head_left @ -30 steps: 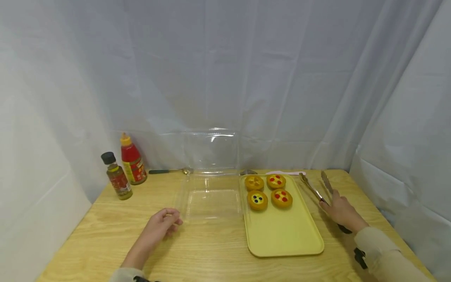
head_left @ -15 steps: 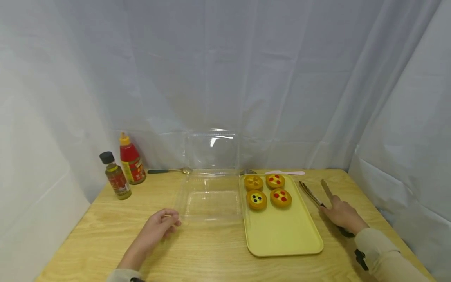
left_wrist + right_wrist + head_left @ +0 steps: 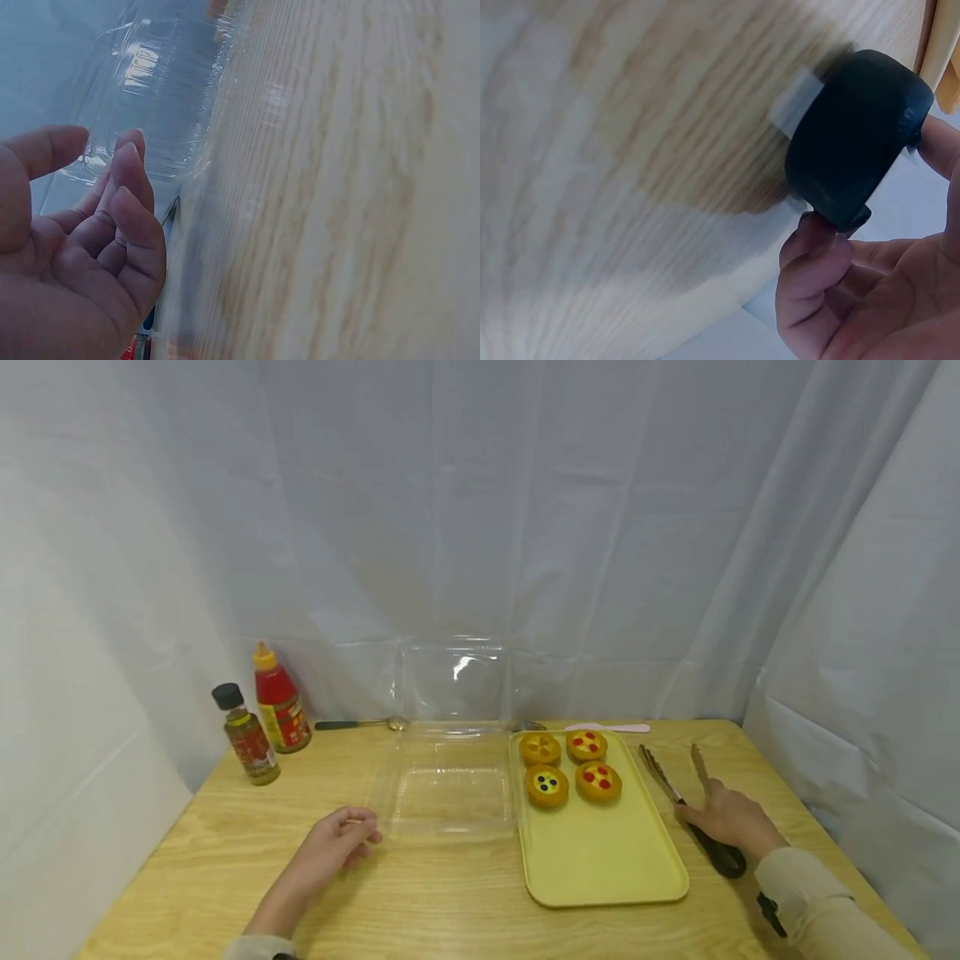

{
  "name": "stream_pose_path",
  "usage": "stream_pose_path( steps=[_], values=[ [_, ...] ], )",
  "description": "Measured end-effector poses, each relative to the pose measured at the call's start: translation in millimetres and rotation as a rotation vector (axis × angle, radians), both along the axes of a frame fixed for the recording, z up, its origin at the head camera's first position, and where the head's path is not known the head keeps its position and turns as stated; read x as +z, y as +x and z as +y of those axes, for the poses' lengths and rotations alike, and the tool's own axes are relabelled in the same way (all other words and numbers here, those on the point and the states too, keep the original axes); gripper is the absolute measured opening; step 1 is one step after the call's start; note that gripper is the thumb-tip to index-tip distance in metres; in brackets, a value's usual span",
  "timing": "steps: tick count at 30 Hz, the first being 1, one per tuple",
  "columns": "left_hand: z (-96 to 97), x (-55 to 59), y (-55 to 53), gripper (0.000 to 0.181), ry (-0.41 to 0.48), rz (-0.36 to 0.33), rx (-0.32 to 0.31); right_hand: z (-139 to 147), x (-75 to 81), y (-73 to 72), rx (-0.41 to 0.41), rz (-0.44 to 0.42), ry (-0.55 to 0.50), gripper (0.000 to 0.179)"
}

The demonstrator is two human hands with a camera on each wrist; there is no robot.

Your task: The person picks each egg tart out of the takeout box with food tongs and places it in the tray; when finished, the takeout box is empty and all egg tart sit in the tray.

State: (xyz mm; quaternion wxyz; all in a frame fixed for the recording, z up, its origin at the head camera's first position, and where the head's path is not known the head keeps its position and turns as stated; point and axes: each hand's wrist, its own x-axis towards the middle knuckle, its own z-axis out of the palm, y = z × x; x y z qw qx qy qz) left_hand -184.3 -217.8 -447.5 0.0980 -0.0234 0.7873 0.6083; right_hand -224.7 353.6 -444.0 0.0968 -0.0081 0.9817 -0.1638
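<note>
My right hand (image 3: 731,818) holds a pair of metal tongs (image 3: 713,850) with black handles, beside the tray's right edge. Thumb and fingers grip the black handle (image 3: 859,135) from both sides in the right wrist view. The tong tips spread apart, with nothing between them. Loosely curled and holding nothing, my left hand (image 3: 330,847) lies near the front left corner of a clear plastic clamshell container (image 3: 453,789), whose lid (image 3: 453,681) stands raised behind. On the yellow tray (image 3: 607,860), several toy-like tarts cluster toward the back, one with dark blue dots (image 3: 546,786).
At the back left stand a red sauce bottle (image 3: 281,702) with a yellow cap and a smaller black-capped bottle (image 3: 250,743). A dark-handled spoon (image 3: 360,724) and a pink utensil (image 3: 611,727) lie along the back edge, near the white curtain (image 3: 465,527).
The tongs have shifted in my right hand: their tips sit closer to me, and more of the black handle shows below the hand. My left hand has drifted slightly left.
</note>
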Motion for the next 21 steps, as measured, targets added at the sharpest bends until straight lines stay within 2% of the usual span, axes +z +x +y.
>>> stream_pose_path(
  steps=[6, 13, 21],
  values=[
    [-4.3, 0.5, 3.0, 0.048, -0.02, -0.003, -0.034, 0, 2.2, 5.3, -0.015, -0.021, -0.057, 0.101],
    [-8.8, 1.9, 6.1, 0.052, -0.033, -0.023, -0.048, -2, 6.1, 8.4, -0.016, 0.009, -0.047, 0.102],
    [-9.5, 9.3, 12.4, 0.074, 0.004, -0.112, -0.007, -15, 13.9, 12.5, -0.01, 0.186, -0.106, 0.095]
  ],
)
